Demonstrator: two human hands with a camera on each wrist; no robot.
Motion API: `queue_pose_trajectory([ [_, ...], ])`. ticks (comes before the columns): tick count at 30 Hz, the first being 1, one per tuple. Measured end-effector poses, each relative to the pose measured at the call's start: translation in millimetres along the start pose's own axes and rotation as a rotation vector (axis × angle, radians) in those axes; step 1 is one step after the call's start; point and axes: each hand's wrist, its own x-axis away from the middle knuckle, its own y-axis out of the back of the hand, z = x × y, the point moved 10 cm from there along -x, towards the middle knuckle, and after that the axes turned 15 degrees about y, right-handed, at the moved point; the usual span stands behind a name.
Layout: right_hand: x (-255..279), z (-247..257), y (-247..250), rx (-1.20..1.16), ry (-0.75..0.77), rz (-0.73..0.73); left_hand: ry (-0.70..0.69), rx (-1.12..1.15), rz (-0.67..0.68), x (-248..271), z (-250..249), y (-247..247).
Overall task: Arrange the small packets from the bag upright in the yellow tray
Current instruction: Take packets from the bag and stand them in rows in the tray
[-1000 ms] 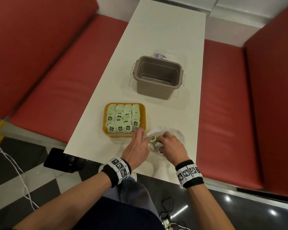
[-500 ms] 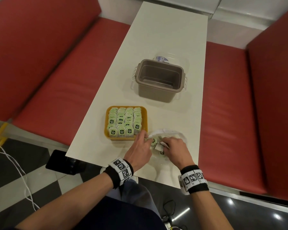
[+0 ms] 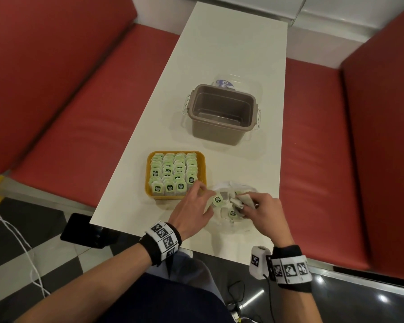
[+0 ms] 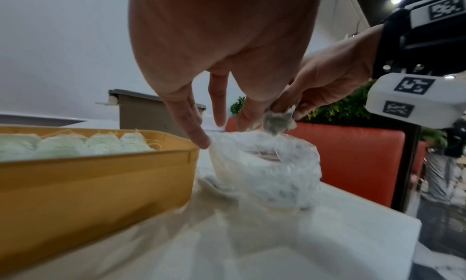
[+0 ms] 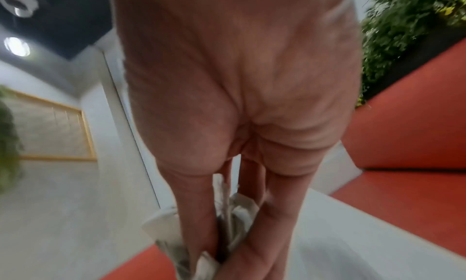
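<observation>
The yellow tray point(image 3: 202, 159) point(image 4: 100, 176) stands near the table's front edge, packed with upright green packets point(image 3: 173, 173). Right of it lies the clear plastic bag point(image 3: 222, 217) point(image 4: 264, 174) with more packets inside. My left hand point(image 3: 204, 192) point(image 4: 221, 129) reaches between tray and bag with straight, spread fingers, and one fingertip point(image 4: 201, 140) touches the bag's rim. My right hand point(image 3: 245, 203) point(image 5: 227, 254) hovers over the bag's mouth and grips a bunch of packets point(image 3: 241, 200) point(image 4: 277, 122) point(image 5: 234, 214) between thumb and fingers.
A brown-grey open bin point(image 3: 222, 113) stands further back on the white table point(image 3: 231, 43), with a clear lid point(image 3: 226, 81) behind it. Red benches point(image 3: 313, 148) flank the table on both sides. A black object point(image 3: 84, 231) sits below the table's near left corner.
My right hand has closed on a bunch of packets and raised them out of the bag. My left hand has stayed at the bag's rim beside the tray.
</observation>
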Motion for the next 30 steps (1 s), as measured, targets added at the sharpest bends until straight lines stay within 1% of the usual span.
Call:
queue_pose_trajectory([
  [2,2.2,24.3,25.3,-0.015,0.037,-0.040,-0.014,0.032,-0.052,-0.4,-4.8,19.0],
  [3,1.2,39.0,36.2,-0.033,0.062,-0.053,-0.010,0.093,-0.067,-1.6,-8.3,30.9],
  [5,-2.7,72.7,53.5,-0.102,0.107,-0.069,0.041,0.290,-0.045,-7.3,-12.1,53.0],
  [7,-7.0,103.8,56.3,-0.197,0.144,-0.038,0.091,0.554,0.020,-13.5,-19.9,71.6],
  [8,-10.0,116.2,51.4,-0.262,0.148,-0.003,0.115,0.740,0.089,-16.0,-24.4,76.3],
  [10,-18.1,134.9,31.3,-0.401,0.141,0.088,0.221,1.161,0.305,-18.1,-31.6,72.0],
  [11,-23.0,139.1,18.1,-0.449,0.124,0.130,0.286,1.325,0.410,-17.0,-33.8,66.8],
  [12,-27.7,139.2,5.4,-0.469,0.102,0.168,0.350,1.436,0.487,-15.4,-33.5,60.1],
  [13,-33.1,136.9,-6.9,-0.474,0.082,0.199,0.406,1.500,0.528,-13.2,-31.7,53.8],
  [15,-43.4,131.4,-25.0,-0.427,0.071,0.233,0.488,1.577,0.528,-8.8,-23.3,43.1],
  [16,-47.6,127.9,-30.8,-0.367,0.075,0.235,0.517,1.599,0.519,-6.5,-19.2,38.0],
  [18,-52.7,119.2,-41.1,-0.245,0.061,0.247,0.549,1.602,0.496,-2.6,-11.1,29.7],
  [21,-53.8,112.6,-48.7,-0.171,0.033,0.251,0.601,1.596,0.478,-0.4,0.4,22.6],
  [24,-54.1,112.3,-42.8,-0.140,0.019,0.217,0.646,1.661,0.499,-0.7,5.7,19.7],
  [27,-51.7,116.2,-32.2,-0.161,0.008,0.195,0.672,1.757,0.519,-2.5,3.3,21.3],
  [30,-46.3,122.8,-23.4,-0.146,0.028,0.194,0.658,1.749,0.536,-5.8,-0.4,20.6],
])
